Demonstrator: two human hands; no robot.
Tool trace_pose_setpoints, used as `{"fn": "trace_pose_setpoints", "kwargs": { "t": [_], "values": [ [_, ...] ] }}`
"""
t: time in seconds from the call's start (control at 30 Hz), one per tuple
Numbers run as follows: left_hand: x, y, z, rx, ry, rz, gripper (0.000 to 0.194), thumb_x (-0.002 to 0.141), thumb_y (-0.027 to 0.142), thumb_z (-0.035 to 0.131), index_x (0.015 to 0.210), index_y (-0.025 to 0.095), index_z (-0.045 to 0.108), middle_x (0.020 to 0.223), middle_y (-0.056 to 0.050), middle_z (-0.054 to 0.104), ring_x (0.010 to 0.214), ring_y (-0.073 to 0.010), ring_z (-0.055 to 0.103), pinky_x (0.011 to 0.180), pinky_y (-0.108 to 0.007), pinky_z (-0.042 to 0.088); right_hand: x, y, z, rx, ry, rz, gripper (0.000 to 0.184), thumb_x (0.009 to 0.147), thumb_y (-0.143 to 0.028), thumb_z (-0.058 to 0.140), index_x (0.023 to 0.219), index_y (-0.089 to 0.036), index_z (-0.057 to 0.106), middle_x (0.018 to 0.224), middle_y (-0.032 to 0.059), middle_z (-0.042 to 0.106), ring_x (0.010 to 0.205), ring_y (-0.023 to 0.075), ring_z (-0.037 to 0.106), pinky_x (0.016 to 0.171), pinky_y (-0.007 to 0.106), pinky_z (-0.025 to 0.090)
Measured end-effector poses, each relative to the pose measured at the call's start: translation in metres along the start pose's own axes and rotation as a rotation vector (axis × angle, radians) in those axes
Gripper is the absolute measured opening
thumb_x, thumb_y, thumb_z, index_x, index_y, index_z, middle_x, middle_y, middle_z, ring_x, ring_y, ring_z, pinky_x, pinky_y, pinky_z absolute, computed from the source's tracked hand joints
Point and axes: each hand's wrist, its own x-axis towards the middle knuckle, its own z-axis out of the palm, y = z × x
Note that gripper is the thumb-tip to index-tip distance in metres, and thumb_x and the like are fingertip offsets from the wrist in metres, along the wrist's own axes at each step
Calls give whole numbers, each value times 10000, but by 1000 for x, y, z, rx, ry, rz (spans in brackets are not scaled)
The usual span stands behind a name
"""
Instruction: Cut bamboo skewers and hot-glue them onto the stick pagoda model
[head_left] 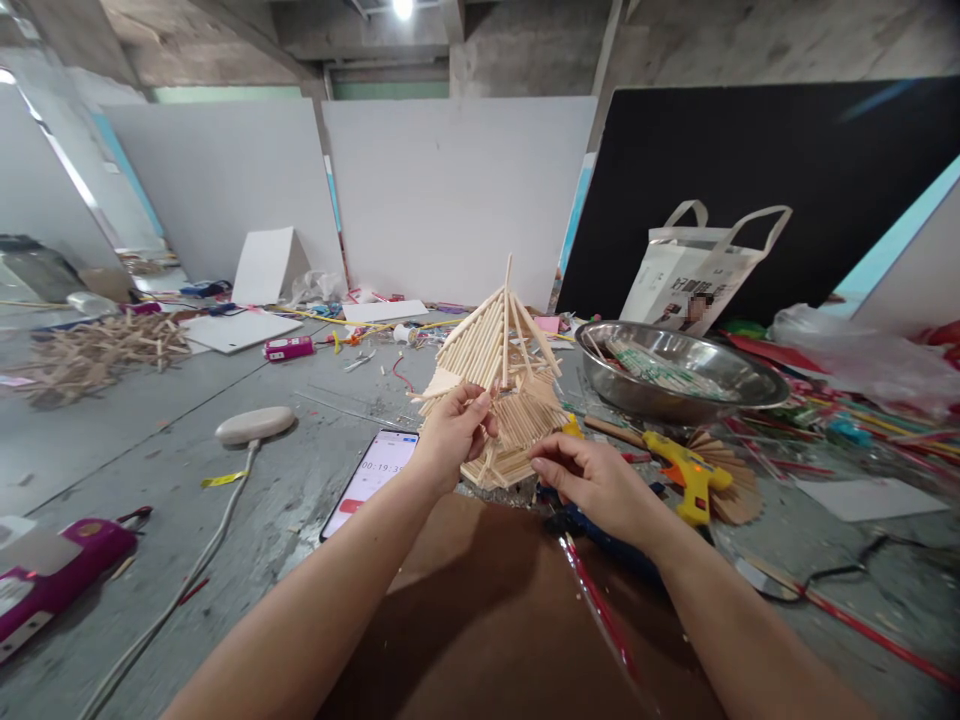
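A small house-like model built of pale wooden sticks (480, 340), with a pointed roof, stands in front of me. My left hand (463, 430) is closed in a pinch at the model's front, just below the roof; whatever lies between the fingertips is too small to make out. Close to the right front edge of the stick base, my right hand (589, 478) has its thumb and fingers drawn together. Its fingertips hide anything they may hold. To the right of that hand lies a yellow hot glue gun (694, 480).
A phone (369, 480) showing a timer lies left of the model. Behind on the right is a metal basin (679, 395) beside a white bag (694, 275). A grey cable (217, 545) and a stick pile (105, 350) are on the left. Boards (457, 200) stand behind.
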Motion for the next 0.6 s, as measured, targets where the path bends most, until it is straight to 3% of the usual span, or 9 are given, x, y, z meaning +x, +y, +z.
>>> {"fn": "trace_pose_setpoints", "kwargs": {
  "t": [0.43, 0.6],
  "values": [
    [6, 0, -4, -122, -28, -16, 245, 664, 334, 616, 679, 156, 448, 524, 58, 492, 293, -16, 336, 328, -168, 186, 0, 0, 4, 20, -28, 14, 220, 797, -359, 448, 860, -183, 563, 628, -23, 548, 478, 70, 441, 482, 197, 359],
    [7, 0, -5, -173, -13, -83, 219, 664, 314, 621, 729, 146, 497, 524, 54, 489, 300, -24, 360, 329, -168, 176, 0, 0, 4, 27, -37, 20, 229, 800, -362, 447, 863, -175, 562, 636, -18, 544, 487, 71, 440, 483, 198, 357]
  ]
}}
